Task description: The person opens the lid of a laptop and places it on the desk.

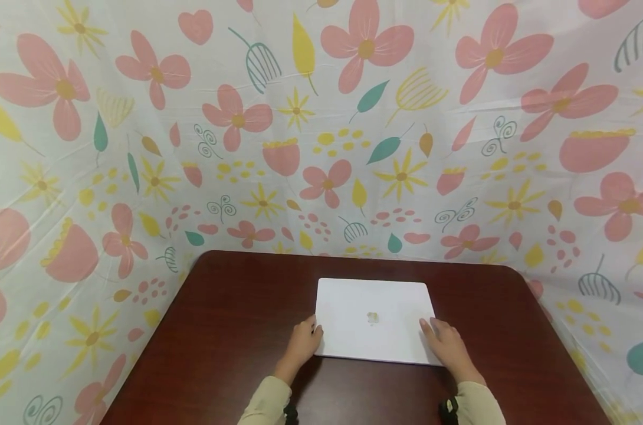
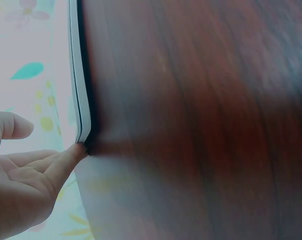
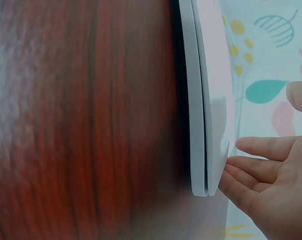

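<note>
A closed silver laptop (image 1: 373,336) with a logo on its lid lies flat on the dark wooden table. At its left edge is my left hand (image 1: 303,340); in the left wrist view a fingertip touches the corner of the laptop (image 2: 79,90), while the thumb stays apart from it. My right hand (image 1: 448,345) is at the opposite side. The right wrist view shows its fairly straight fingers (image 3: 263,167) against the side of the laptop (image 3: 197,110), with the thumb held away. Neither hand pinches the laptop.
Dark reddish-brown table (image 1: 236,295) surrounds the laptop, with rounded far corners. A white cloth (image 1: 279,177) printed with flowers and leaves hangs behind the table and along both sides.
</note>
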A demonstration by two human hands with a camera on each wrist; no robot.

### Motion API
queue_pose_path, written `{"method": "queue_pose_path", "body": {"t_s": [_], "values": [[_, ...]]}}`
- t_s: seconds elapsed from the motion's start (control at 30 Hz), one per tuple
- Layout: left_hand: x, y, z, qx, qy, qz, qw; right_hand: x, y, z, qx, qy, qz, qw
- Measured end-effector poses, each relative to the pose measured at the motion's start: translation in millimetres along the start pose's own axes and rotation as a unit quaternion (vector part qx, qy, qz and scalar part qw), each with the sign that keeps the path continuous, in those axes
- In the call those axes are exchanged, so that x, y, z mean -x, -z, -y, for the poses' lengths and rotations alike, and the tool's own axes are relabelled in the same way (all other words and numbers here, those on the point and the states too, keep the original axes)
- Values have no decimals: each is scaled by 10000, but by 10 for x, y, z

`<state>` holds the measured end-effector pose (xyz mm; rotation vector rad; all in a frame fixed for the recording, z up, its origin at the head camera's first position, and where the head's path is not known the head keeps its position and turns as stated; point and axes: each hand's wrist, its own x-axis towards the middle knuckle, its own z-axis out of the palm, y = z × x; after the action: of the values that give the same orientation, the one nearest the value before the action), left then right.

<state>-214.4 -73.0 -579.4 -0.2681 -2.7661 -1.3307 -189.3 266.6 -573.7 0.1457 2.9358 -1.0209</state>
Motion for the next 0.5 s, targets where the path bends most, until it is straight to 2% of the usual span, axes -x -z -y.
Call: {"method": "queue_pose_path", "body": {"t_s": [0.33, 0.5], "values": [[13, 97, 77, -247, 69, -111, 9996, -16, -86, 87, -10, 153, -22, 9999], [34, 140, 97, -229, 139, -141, 9995, -18, -123, 118, 11, 212, 3, 9998]]}}
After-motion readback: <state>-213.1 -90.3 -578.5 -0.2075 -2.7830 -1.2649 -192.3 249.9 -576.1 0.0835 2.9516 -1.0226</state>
